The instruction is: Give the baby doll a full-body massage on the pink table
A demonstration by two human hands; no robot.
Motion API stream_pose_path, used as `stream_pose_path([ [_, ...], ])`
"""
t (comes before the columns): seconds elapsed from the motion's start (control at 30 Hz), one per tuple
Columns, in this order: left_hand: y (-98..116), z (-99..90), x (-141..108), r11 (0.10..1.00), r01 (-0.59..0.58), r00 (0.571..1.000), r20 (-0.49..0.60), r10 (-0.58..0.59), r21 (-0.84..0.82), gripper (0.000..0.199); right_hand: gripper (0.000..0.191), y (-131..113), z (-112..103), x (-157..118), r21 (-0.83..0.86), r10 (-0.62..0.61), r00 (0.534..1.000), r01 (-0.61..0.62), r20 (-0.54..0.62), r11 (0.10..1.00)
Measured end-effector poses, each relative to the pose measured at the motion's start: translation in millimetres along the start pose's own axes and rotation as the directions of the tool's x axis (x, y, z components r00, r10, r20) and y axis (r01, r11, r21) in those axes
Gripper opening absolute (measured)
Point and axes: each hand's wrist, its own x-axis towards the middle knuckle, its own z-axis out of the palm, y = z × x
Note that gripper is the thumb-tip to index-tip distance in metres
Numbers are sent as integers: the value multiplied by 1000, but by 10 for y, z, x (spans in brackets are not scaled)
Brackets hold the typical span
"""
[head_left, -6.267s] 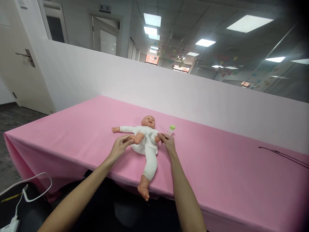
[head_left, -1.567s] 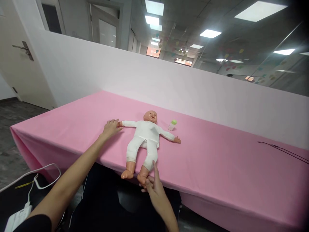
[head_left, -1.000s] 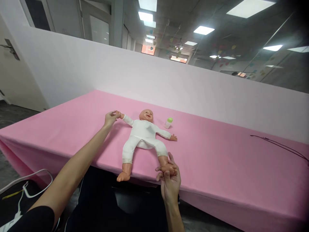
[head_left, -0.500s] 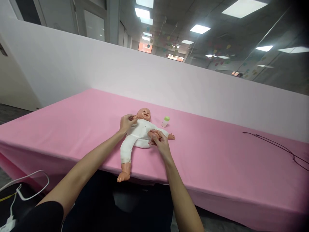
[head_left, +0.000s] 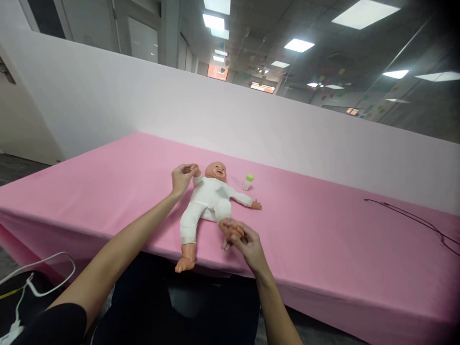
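Note:
A baby doll (head_left: 212, 194) with a white cloth body lies face up on the pink-covered table (head_left: 305, 230), its head away from me. My left hand (head_left: 181, 179) pinches the doll's hand at the left, beside its head. Lower down, my right hand (head_left: 249, 243) grips the doll's foot on the right side, with that leg bent. The doll's other leg reaches the table's front edge, and its other arm is stretched out to the right. Just right of the doll's head is a small bottle (head_left: 247, 182) with a green cap.
A thin black cable (head_left: 413, 216) lies on the table at the right. Behind the table runs a white partition (head_left: 251, 129) with glass above it. White cables (head_left: 46, 293) and a dark surface are at the lower left.
My left hand has moved left with the doll's hand, drawing its arm outward. My right hand has come down toward the front edge with the foot, so the leg is less folded.

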Motion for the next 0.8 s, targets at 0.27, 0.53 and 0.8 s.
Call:
stream_pose_path([
  [0.27, -5, 252, -345, 953, -146, 928, 371, 38, 267, 13, 60, 110, 45, 866, 96, 51, 981, -34, -187, 995],
  [0.53, -214, -370, 119, 955, 257, 944, -174, -281, -144, 20, 34, 48, -154, -387, 51, 125, 992, -124, -20, 991],
  [0.8, -114, -166, 19, 999, 50, 998, -36, -51, -16, 21, 41, -35, -17, -130, 41, 49, 995, -45, -92, 998],
])
